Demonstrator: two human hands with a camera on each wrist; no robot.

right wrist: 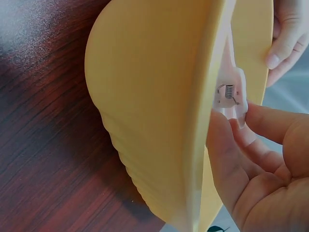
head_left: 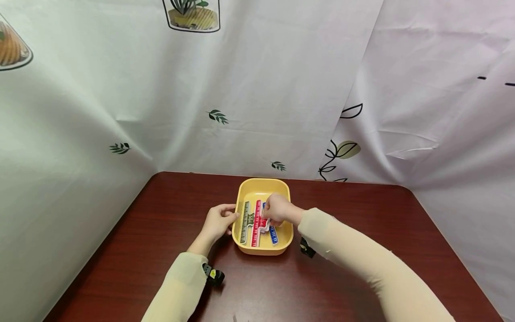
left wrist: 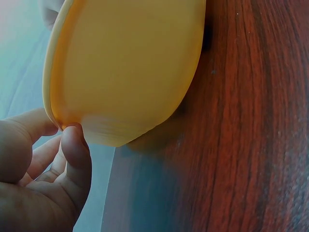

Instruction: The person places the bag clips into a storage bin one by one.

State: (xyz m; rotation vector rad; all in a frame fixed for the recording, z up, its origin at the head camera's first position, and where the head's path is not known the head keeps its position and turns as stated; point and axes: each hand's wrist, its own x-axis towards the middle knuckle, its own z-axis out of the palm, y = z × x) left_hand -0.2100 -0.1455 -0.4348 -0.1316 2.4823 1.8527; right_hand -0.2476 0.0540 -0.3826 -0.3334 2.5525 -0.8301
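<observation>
A yellow tray [head_left: 265, 252] with raised walls holds several long clips printed like piano keys. My left hand [head_left: 217, 222] pinches the tray's left rim between thumb and finger, as the left wrist view also shows. Inside the tray, my right hand [head_left: 279, 209] pinches the handle of the red clip [head_left: 256, 223]; its metal spring [right wrist: 230, 91] shows in the right wrist view. To the left lies a dark green clip [head_left: 244, 223]. A blue clip [head_left: 273, 235] lies at the right, partly covered by my right hand.
The tray stands on a dark red-brown wooden table [head_left: 161, 228], toward its far edge. White printed cloth [head_left: 249, 89] hangs behind the table and along its sides. Each forearm carries a small black wrist device [head_left: 215, 276].
</observation>
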